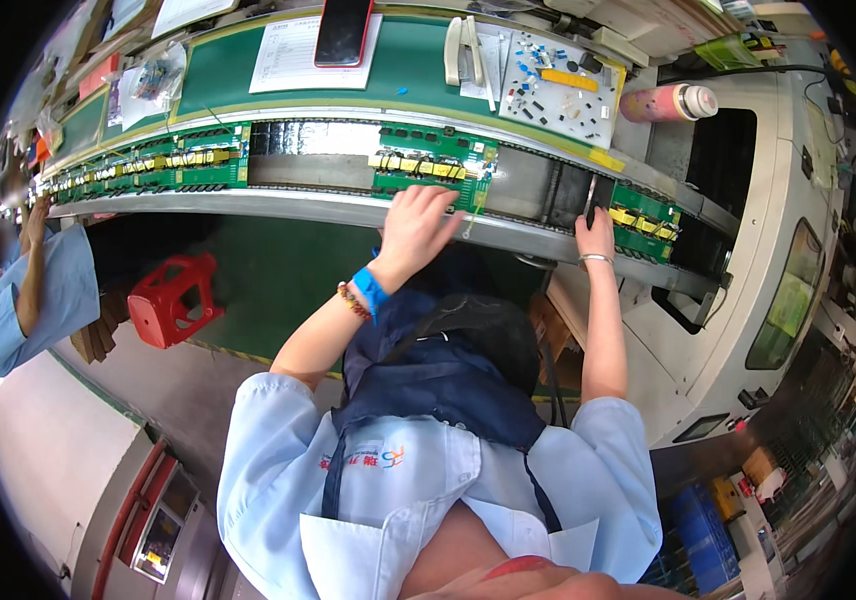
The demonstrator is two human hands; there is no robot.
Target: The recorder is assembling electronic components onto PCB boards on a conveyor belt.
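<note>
Two hands (416, 230), one board (433, 158) beside each

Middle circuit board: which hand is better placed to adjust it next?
Likely left: the left hand is at the near edge of the middle board, while the right hand is farther off, beside the rightmost board.

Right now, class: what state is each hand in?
Left hand: open, loosely curled at the middle green circuit board.
Right hand: at a slim object; grip cannot be told.
</note>
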